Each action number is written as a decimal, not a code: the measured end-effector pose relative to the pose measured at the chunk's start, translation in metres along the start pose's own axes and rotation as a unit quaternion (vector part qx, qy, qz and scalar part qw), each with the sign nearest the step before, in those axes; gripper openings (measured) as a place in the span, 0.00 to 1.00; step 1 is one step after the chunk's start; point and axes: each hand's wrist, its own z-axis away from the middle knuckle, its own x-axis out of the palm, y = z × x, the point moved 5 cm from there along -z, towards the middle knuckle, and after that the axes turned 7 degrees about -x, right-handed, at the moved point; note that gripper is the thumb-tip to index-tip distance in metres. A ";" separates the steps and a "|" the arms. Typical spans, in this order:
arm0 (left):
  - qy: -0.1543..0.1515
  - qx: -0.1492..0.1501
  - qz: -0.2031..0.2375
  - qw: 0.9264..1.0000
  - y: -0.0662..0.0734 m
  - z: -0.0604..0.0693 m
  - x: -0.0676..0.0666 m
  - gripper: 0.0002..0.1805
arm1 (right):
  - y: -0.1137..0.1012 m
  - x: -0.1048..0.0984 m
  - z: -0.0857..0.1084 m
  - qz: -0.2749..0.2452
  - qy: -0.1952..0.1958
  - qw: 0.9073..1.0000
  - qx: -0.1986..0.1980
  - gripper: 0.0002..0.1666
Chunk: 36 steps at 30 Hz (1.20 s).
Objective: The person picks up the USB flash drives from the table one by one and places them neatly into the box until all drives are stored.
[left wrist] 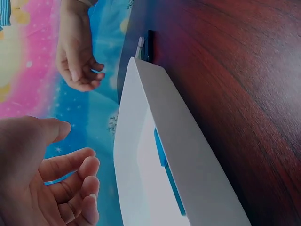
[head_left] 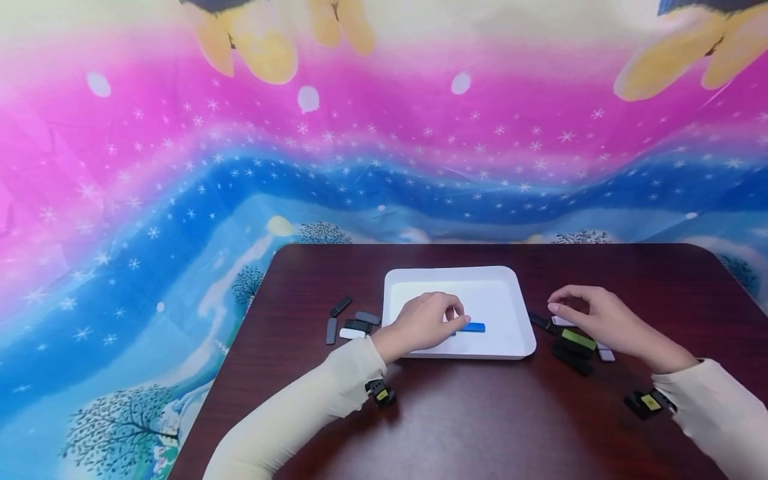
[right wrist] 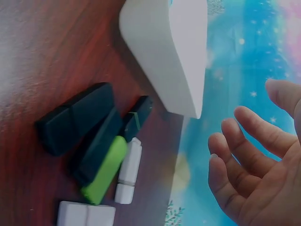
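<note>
My left hand (head_left: 427, 323) hovers over the white tray (head_left: 510, 293), its fingers loosely curled with nothing between them. Inside the tray lies a blue stick (head_left: 474, 327), partly hidden by that hand; the left wrist view shows two blue pieces (left wrist: 160, 147) end to end behind the tray wall. To the right of the tray, my right hand (head_left: 609, 321) is held above a small pile and grips nothing. That pile has several black capped sticks (right wrist: 77, 117) resembling USB flash drives, a green one (right wrist: 106, 169) and two white ones (right wrist: 129, 172).
Left of the tray lie several similar pieces: a black one (head_left: 341, 306), grey ones (head_left: 331, 331) and a white one (head_left: 352, 333). The dark wooden table (head_left: 468, 413) ends at a printed curtain (head_left: 360, 167) behind.
</note>
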 end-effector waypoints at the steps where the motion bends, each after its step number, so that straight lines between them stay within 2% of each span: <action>1: 0.000 0.002 0.001 1.000 0.002 0.000 0.000 0.13 | 0.002 0.001 0.001 -0.001 -0.001 1.000 0.001 0.16; 7: -0.010 0.018 0.010 1.000 0.012 0.001 0.003 0.12 | 0.012 0.002 0.008 -0.002 0.008 1.000 0.008 0.17; 12: -0.007 0.035 0.000 0.999 0.017 0.002 0.006 0.11 | 0.025 0.000 0.015 0.002 0.012 1.000 0.023 0.18; 19: -0.014 0.054 -0.004 0.998 0.027 0.004 0.009 0.11 | 0.051 -0.011 0.021 0.009 0.046 0.999 0.009 0.15; 23: -0.017 0.068 -0.010 0.998 0.034 0.004 0.012 0.11 | 0.070 -0.013 0.026 0.020 0.052 0.998 0.019 0.15; 29: -0.020 0.079 -0.026 0.996 0.043 0.004 0.018 0.11 | 0.089 -0.011 0.032 0.014 0.053 0.998 0.005 0.10; 36: -0.032 0.082 -0.049 0.995 0.054 0.005 0.027 0.11 | 0.100 -0.009 0.032 0.016 0.043 0.999 -0.001 0.12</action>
